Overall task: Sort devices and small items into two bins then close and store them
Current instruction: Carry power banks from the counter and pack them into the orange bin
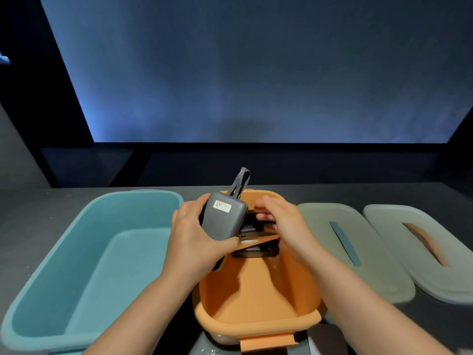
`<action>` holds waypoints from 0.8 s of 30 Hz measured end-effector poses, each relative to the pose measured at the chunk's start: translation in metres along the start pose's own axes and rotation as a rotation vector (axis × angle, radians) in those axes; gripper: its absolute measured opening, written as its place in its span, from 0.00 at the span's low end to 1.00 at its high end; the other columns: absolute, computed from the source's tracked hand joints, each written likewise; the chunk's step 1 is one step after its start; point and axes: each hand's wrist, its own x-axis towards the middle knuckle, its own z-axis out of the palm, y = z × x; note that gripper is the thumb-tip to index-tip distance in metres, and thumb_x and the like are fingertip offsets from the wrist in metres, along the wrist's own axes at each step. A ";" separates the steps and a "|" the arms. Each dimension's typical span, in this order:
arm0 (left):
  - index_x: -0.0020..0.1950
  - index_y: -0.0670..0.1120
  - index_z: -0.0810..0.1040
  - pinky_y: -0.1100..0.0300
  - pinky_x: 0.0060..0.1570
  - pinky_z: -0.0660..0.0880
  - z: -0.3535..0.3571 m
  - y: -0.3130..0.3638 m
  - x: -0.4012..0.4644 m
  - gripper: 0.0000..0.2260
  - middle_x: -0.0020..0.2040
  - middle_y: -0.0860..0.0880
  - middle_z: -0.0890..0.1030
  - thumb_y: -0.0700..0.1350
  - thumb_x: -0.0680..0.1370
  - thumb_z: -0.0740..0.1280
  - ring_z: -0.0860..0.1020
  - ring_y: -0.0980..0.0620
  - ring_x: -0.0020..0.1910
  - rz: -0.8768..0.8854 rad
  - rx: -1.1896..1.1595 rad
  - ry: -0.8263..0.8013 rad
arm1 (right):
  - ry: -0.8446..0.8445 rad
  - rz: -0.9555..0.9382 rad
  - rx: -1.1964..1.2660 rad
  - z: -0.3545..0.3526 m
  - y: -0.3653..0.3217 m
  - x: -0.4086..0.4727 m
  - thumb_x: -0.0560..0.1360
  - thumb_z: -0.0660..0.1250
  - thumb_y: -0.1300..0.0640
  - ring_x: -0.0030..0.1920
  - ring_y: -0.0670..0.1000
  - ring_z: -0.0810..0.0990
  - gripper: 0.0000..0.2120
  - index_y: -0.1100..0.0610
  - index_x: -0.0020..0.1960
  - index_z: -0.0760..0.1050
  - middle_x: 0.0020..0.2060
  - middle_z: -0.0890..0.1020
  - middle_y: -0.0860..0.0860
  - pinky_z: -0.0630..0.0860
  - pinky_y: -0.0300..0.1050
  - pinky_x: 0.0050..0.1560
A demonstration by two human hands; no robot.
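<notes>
Grey power bank [223, 218], rounded, with a small white label on its face and a dark woven strap loop [240, 182] standing up from its far end: held in the left hand [194, 242], thumb across its near edge and fingers curled behind it, above the left rim of the orange bin. Orange bin [256, 290], open, at centre on the dark grey table [332, 194]; its far half holds several dark flat devices [256, 242], stacked and partly hidden by both hands, their kinds not clear. An orange strip lies slanted across them. Right hand [279, 221]: over the far part of the orange bin, fingers extended toward the devices and motion-blurred; whether it grasps anything cannot be told. Teal bin [84, 254], open, just beside the orange bin on the left, nothing seen inside it. Two pale lids lie flat to the right, side by side and nearly touching: the nearer lid [363, 252] has a teal handle strip, the farther lid [419, 247] an orange one. An orange tab [268, 342] sticks out under the orange bin's near edge, with dark, indistinct items beside it. A blue-lit wall [256, 73] stands behind the table.
</notes>
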 end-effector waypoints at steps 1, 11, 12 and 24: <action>0.62 0.65 0.66 0.74 0.44 0.65 0.005 0.002 -0.003 0.37 0.50 0.62 0.69 0.52 0.57 0.78 0.66 0.61 0.53 -0.005 -0.019 0.016 | -0.076 0.039 0.133 0.006 -0.004 -0.013 0.77 0.61 0.40 0.50 0.46 0.82 0.15 0.48 0.55 0.78 0.50 0.84 0.46 0.81 0.47 0.51; 0.61 0.54 0.72 0.74 0.38 0.72 0.007 0.009 -0.022 0.26 0.47 0.60 0.79 0.50 0.66 0.77 0.78 0.67 0.43 -0.187 -0.394 -0.149 | -0.122 -0.031 0.255 -0.006 -0.019 -0.036 0.78 0.65 0.52 0.46 0.48 0.84 0.11 0.55 0.57 0.79 0.47 0.85 0.50 0.77 0.37 0.40; 0.57 0.53 0.76 0.73 0.37 0.73 0.007 0.009 -0.023 0.20 0.42 0.58 0.82 0.48 0.67 0.77 0.79 0.64 0.39 -0.218 -0.450 -0.172 | -0.104 -0.020 0.263 -0.008 -0.021 -0.036 0.78 0.65 0.52 0.44 0.47 0.84 0.09 0.53 0.55 0.80 0.46 0.85 0.50 0.78 0.37 0.39; 0.49 0.56 0.78 0.75 0.33 0.71 0.023 0.019 -0.035 0.15 0.36 0.59 0.80 0.53 0.65 0.78 0.78 0.66 0.37 -0.164 -0.270 -0.094 | 0.044 -0.046 -0.195 0.005 -0.019 -0.020 0.51 0.78 0.39 0.42 0.36 0.79 0.27 0.42 0.47 0.75 0.41 0.81 0.38 0.72 0.29 0.35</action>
